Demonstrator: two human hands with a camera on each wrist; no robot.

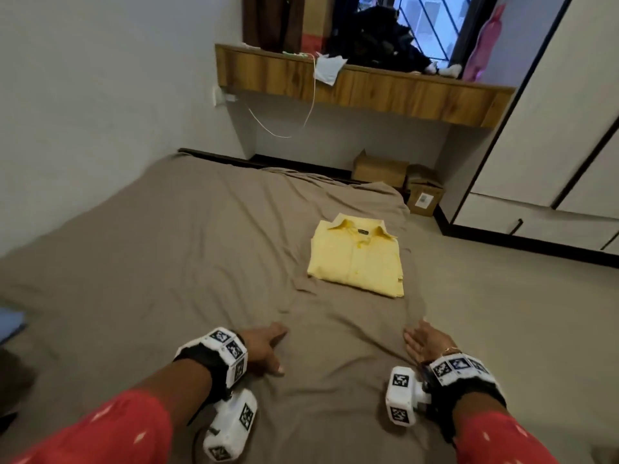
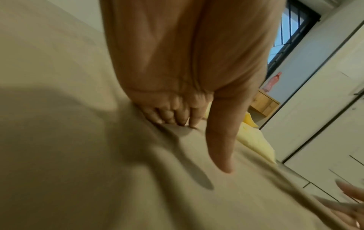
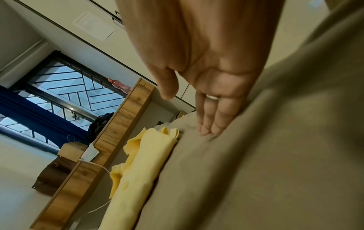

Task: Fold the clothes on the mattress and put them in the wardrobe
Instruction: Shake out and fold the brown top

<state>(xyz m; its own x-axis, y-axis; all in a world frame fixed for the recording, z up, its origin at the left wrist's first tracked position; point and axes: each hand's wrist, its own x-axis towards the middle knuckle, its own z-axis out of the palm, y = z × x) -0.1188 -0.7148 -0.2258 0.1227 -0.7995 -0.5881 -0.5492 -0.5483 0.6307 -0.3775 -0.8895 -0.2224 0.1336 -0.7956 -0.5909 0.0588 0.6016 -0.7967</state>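
Note:
A folded yellow shirt (image 1: 356, 259) lies collar-up on the brown-sheeted mattress (image 1: 167, 246), toward its right side. My left hand (image 1: 268, 346) rests palm-down on the sheet a little before the shirt, to its left. In the left wrist view the left hand (image 2: 212, 137) has its fingertips (image 2: 177, 119) on the sheet and the thumb stretched out, and the shirt (image 2: 254, 140) shows beyond it. My right hand (image 1: 422, 339) stands on its edge on the sheet, before the shirt's right side. In the right wrist view, the right hand (image 3: 208, 109) has straight fingers, near the shirt (image 3: 145, 163). Neither hand holds anything.
The white wardrobe (image 1: 552, 128) with dark trim stands to the right of the mattress, doors closed. A wooden shelf (image 1: 351, 85) on the far wall carries dark clothing (image 1: 378, 38) and a hanging white cable. Cardboard boxes (image 1: 402, 182) sit on the floor beyond the mattress corner.

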